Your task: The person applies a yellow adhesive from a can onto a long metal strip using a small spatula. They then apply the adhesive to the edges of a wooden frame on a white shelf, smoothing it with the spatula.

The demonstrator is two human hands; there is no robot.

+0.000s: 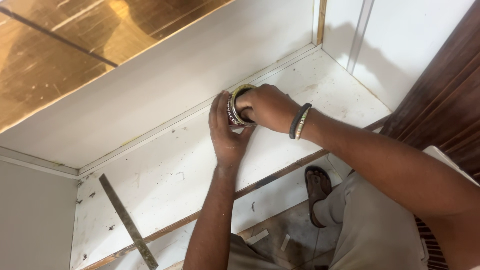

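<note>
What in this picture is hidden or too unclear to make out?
Head view only:
- Inside of the small tin: covered by the right hand, whose fingers reach into it.
- Tin's base and far side: behind the left hand.
- Long metal strip: markings too small to tell.
- Sandalled foot: partly behind the trouser leg.

Bare white shelf (165, 175) lies open left of both hands; metal ruler (127, 222) crosses lower left; back panel (165, 85) blocks beyond.
</note>
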